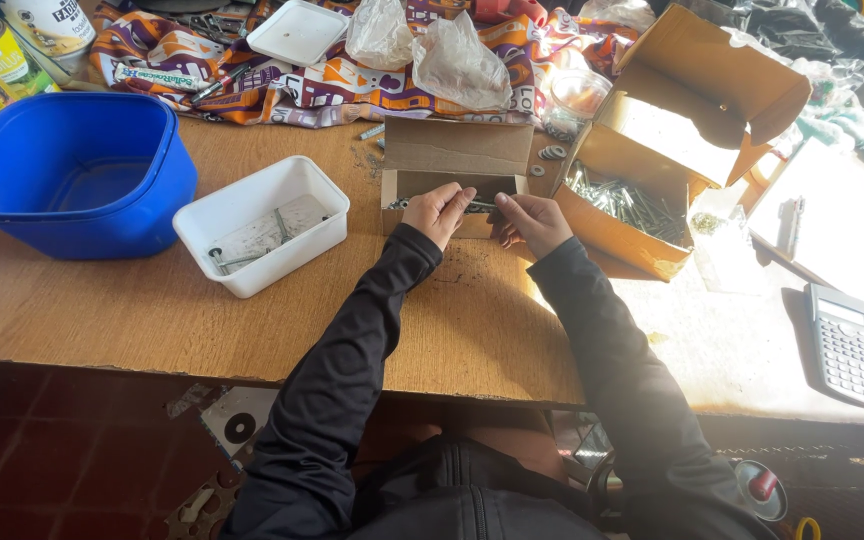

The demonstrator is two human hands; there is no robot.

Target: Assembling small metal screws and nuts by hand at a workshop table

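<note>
— Both hands are working at the small cardboard box (457,170): the left hand (439,212) is curling its fingers over the front wall, and the right hand (532,222) is pinching what looks like a long bolt (479,206) lying across the opening.

— Is she sorting them?

— Seems so, picking out of that box. The white plastic tub (260,225) to the left is holding a few bolts already, and the bigger open carton (642,190) on the right is lying full of screws.

— And next?

— I'd judge the bolt is needing a firm grip and a lift over the box wall without snagging.
</note>
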